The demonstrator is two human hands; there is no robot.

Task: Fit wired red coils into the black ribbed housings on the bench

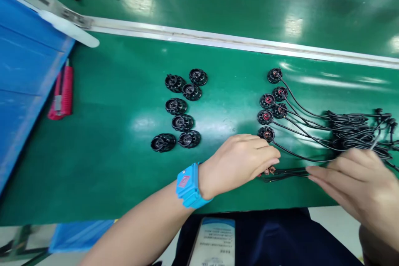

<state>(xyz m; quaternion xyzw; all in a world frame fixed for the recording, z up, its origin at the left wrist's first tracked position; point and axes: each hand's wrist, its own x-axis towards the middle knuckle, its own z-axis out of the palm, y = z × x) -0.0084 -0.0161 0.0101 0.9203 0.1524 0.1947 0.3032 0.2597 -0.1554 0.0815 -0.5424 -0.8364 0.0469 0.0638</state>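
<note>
From the head view, here you are, bent over the green tabletop (109, 153) with both hands at the right-hand side of the work. Your left hand (240, 158), blue strap (188, 185) at the wrist, reaches in with its fingers bent down over the small copper-coloured pieces (272, 170); those lie at the near side, partly under your fingertips, and whether you pinch one I cannot tell. Dark leads (289, 173) run from there toward your right hand (364, 178), which is curled and blurred, thumb and forefinger meeting near the leads; its grip is hidden too, so no call on what it holds. Just beyond your left hand, six black discs with cables (266, 134) stand in a loose cluster, their cords running to a dark cable bundle (352, 129) at the right. Over to the left, seven black discs (183, 122) sit in their own group, no cords on them. The step in hand looks like sorting or positioning those copper-ended leads, I'd judge, and the next move seems to call for a sure fingertip hold on one lead, kept clear of the neighbouring cords, which could snag.
</note>
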